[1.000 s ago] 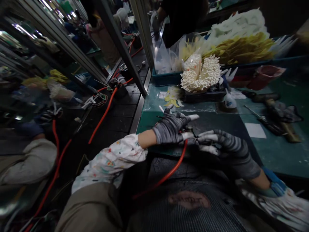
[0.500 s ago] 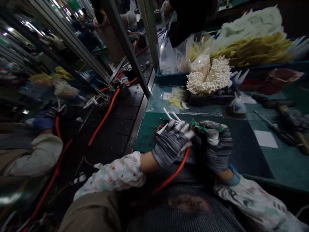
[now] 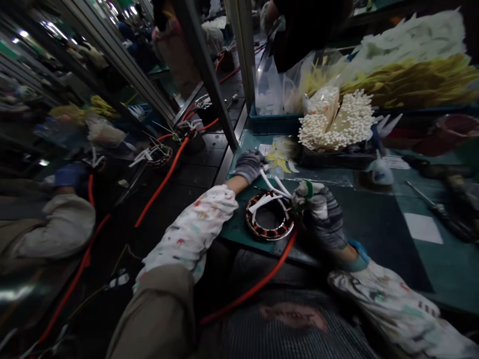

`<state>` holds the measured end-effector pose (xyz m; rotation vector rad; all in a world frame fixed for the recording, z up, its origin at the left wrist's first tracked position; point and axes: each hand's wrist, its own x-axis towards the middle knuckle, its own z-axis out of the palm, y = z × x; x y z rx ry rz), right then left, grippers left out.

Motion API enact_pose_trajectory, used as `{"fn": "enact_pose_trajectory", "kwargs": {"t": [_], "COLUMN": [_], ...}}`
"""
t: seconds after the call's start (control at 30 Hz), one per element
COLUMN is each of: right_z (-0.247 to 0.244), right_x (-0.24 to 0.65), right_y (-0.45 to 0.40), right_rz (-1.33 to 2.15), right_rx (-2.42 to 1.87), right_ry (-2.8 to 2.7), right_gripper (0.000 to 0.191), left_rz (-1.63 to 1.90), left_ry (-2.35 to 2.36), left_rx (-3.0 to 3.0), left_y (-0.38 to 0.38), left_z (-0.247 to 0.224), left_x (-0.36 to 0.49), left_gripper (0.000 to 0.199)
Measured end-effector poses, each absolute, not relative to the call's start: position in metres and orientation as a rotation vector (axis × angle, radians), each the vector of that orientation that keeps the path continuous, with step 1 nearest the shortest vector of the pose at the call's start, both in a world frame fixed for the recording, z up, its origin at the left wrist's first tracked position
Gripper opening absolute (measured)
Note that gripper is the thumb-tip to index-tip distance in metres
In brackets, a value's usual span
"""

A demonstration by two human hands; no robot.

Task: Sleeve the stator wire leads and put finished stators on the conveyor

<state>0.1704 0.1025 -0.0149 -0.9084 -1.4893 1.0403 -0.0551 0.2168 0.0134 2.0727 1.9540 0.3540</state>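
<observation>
A ring-shaped motor stator (image 3: 270, 233) with dark and orange windings lies on the green mat, close to my body. White sleeves (image 3: 277, 188) and leads rise from its far side. My right hand (image 3: 325, 217), in a grey striped glove with pale fingertips, is closed on a small green circuit board (image 3: 310, 188) just right of the ring. Beyond the ring, my left hand (image 3: 249, 166), gloved likewise, reaches to the edge of some flat yellow strips (image 3: 280, 158). Its fingertips are blurred, so whether they grip anything is unclear. A thick red cable (image 3: 258, 286) runs from the ring towards my lap.
White-tipped sticks (image 3: 337, 127) stand bundled behind the mat, with heaps of yellow strips (image 3: 422, 80) behind. A small squeeze bottle (image 3: 379, 170), a screwdriver (image 3: 430, 202) and a power tool (image 3: 449, 179) lie right. Metal posts (image 3: 239, 60) and a co-worker's gloved hand (image 3: 70, 177) are left.
My left hand has moved from over the stator away to the yellow strips, uncovering the ring. My right hand has shifted slightly left and turned the circuit board.
</observation>
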Motion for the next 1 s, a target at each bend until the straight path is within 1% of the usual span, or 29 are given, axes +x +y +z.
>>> {"fn": "enact_pose_trajectory", "kwargs": {"t": [0.17,0.3,0.37,0.43,0.5,0.53,0.6,0.63,0.67,0.7,0.77,0.83,0.93,1.0], "right_z": [-0.016,-0.009,-0.005,-0.003,-0.004,-0.004,-0.005,-0.005,-0.004,-0.003,0.000,0.002,0.002,0.000], "right_x": [0.172,0.173,0.174,0.174,0.174,0.175,0.176,0.176,0.177,0.178,0.179,0.179,0.181,0.182], "right_y": [0.100,0.097,0.095,0.093,0.092,0.091,0.091,0.090,0.090,0.090,0.089,0.088,0.086,0.084], "right_rz": [1.119,1.163,1.137,1.074,1.006,0.980,0.969,0.981,1.004,1.033,1.092,1.110,1.086,1.087], "right_rx": [-0.908,-0.872,-0.865,-0.857,-0.864,-0.875,-0.907,-0.929,-0.952,-0.971,-0.981,-0.947,-0.907,-0.917], "right_ry": [-1.370,-1.396,-1.447,-1.480,-1.496,-1.492,-1.448,-1.407,-1.360,-1.308,-1.221,-1.184,-1.221,-1.245], "right_gripper": [0.037,0.038,0.039,0.037,0.035,0.034,0.034,0.035,0.037,0.039,0.042,0.039,0.032,0.031], "left_rz": [0.199,0.165,0.199,0.297,0.470,0.572,0.799,0.888,1.000,1.055,0.977,0.900,0.751,0.599], "left_ry": [1.951,1.918,1.966,2.056,2.134,2.154,2.087,2.024,1.844,1.694,1.490,1.466,1.452,1.493], "left_rx": [2.007,1.945,1.897,1.854,1.838,1.838,1.886,1.924,2.021,2.134,2.369,2.532,2.603,2.577], "left_y": [0.235,0.219,0.209,0.199,0.187,0.177,0.149,0.131,0.111,0.089,0.049,0.022,0.010,0.015], "left_z": [0.012,0.012,0.011,0.015,0.026,0.034,0.052,0.060,0.066,0.070,0.070,0.059,0.043,0.039], "left_x": [-0.035,-0.056,-0.070,-0.082,-0.089,-0.090,-0.088,-0.083,-0.078,-0.070,-0.055,-0.042,-0.033,-0.033], "left_gripper": [0.026,0.032,0.029,0.019,0.010,0.013,0.029,0.039,0.044,0.039,0.032,0.030,0.029,0.027]}}
